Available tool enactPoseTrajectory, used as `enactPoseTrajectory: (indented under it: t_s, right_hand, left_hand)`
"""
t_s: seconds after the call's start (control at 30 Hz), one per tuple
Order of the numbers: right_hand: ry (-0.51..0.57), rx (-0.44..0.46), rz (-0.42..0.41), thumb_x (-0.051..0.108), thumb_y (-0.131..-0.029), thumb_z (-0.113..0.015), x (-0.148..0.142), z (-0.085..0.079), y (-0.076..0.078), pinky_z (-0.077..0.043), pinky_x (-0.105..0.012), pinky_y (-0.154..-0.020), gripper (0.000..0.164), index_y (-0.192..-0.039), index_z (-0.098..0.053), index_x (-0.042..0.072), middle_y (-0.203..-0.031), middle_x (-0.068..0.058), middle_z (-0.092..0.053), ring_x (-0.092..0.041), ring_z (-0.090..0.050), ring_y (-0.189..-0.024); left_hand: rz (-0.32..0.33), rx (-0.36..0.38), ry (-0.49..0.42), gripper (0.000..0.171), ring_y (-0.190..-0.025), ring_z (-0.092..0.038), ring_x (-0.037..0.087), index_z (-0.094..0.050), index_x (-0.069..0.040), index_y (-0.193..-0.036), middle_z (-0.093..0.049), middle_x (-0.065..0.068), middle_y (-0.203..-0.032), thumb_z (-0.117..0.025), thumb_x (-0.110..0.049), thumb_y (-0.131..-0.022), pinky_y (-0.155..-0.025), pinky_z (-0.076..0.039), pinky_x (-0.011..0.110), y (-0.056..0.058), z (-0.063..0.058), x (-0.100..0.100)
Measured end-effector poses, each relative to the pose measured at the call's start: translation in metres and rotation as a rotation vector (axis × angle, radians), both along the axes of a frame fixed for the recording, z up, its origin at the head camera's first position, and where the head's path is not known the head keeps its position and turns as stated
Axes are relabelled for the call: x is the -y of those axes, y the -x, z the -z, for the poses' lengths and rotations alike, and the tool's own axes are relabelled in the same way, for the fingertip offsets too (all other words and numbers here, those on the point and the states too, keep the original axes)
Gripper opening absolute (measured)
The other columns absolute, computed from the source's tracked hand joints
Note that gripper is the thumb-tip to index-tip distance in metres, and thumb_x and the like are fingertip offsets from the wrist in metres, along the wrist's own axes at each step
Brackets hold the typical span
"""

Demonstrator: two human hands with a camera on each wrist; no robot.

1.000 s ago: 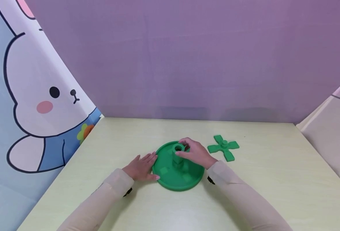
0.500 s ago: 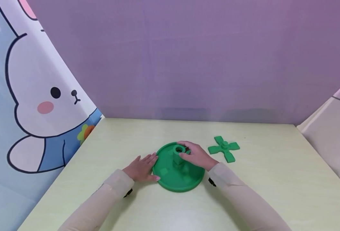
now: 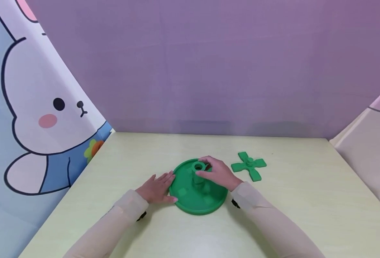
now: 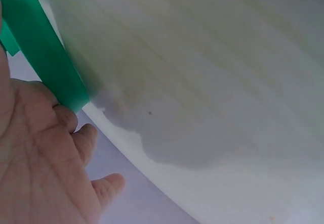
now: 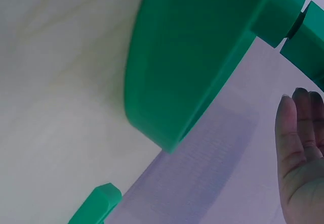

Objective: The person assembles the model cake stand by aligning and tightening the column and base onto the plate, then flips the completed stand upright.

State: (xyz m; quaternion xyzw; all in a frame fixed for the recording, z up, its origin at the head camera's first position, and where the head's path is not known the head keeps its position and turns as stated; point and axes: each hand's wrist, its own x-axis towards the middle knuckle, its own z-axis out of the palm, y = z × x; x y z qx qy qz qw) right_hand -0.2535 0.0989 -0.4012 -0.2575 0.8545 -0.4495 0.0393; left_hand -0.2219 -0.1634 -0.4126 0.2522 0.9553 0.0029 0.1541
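Note:
A round green disc (image 3: 190, 202) with a raised rim lies on the table, and from its middle rises a hollow green post (image 3: 198, 178), upright. Thumb and fingers of my right hand (image 3: 218, 173) hold the post near its open top. My left hand (image 3: 156, 188) rests at the disc's left side, fingers spread and fairly straight, fingertips right at the rim. In the left wrist view the disc's edge (image 4: 48, 47) meets the fingers. The right wrist view has the post (image 5: 281, 11) above the disc, showing a dark gap between its two sections.
Right of the disc and slightly behind it lies a green four-armed cross piece (image 3: 249, 162) with a round knob at its centre. The pale table (image 3: 145, 150) ends at a purple cloth (image 3: 203, 71). A rabbit-print cloth (image 3: 35, 107) hangs at the left.
My right thumb and fingers have shifted slightly around the post, and its faces show at a changed angle. The left hand stays at the rim.

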Motion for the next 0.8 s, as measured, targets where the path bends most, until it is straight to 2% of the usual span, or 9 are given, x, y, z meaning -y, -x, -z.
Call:
enactPoseTrajectory:
  t_s: [0.23, 0.37, 0.6, 0.8]
  right_hand:
    - [-0.013, 0.038, 0.001, 0.032, -0.094, -0.062, -0.002, -0.003, -0.004, -0.048, -0.041, -0.084, 0.056, -0.142, -0.044, 0.006, -0.125, -0.013, -0.056, -0.026, -0.056, -0.106]
    - [-0.007, 0.053, -0.012, 0.030, -0.096, -0.060, -0.004, -0.003, -0.007, -0.048, -0.042, -0.085, 0.056, -0.143, -0.042, 0.006, -0.124, -0.012, -0.055, -0.025, -0.055, -0.107]
    - [0.070, 0.088, -0.025, 0.028, -0.096, -0.060, -0.010, 0.007, -0.013, -0.047, -0.042, -0.088, 0.056, -0.142, -0.042, 0.002, -0.121, -0.012, -0.056, -0.027, -0.055, -0.106]
    - [0.149, 0.084, -0.027, 0.020, -0.094, -0.063, -0.007, 0.009, -0.016, -0.047, -0.040, -0.088, 0.055, -0.140, -0.043, -0.002, -0.116, -0.012, -0.058, -0.029, -0.056, -0.104]
  left_hand:
    - [-0.001, 0.005, -0.003, 0.088, -0.142, -0.025, 0.030, -0.027, 0.001, -0.149, -0.023, 0.012, -0.157, -0.054, -0.058, -0.090, -0.109, -0.024, 0.056, -0.001, 0.000, 0.000]
    - [-0.004, 0.008, -0.002, 0.088, -0.142, -0.024, 0.031, -0.026, 0.001, -0.150, -0.023, 0.013, -0.157, -0.054, -0.058, -0.090, -0.109, -0.024, 0.057, -0.001, 0.000, 0.002]
    - [0.006, 0.015, 0.001, 0.088, -0.142, -0.024, 0.030, -0.026, 0.001, -0.150, -0.023, 0.012, -0.157, -0.052, -0.059, -0.090, -0.110, -0.024, 0.056, -0.001, 0.002, 0.000]
    - [0.001, 0.007, 0.003, 0.088, -0.142, -0.026, 0.030, -0.026, 0.001, -0.149, -0.023, 0.012, -0.157, -0.053, -0.058, -0.090, -0.109, -0.024, 0.057, 0.000, 0.000, 0.000]
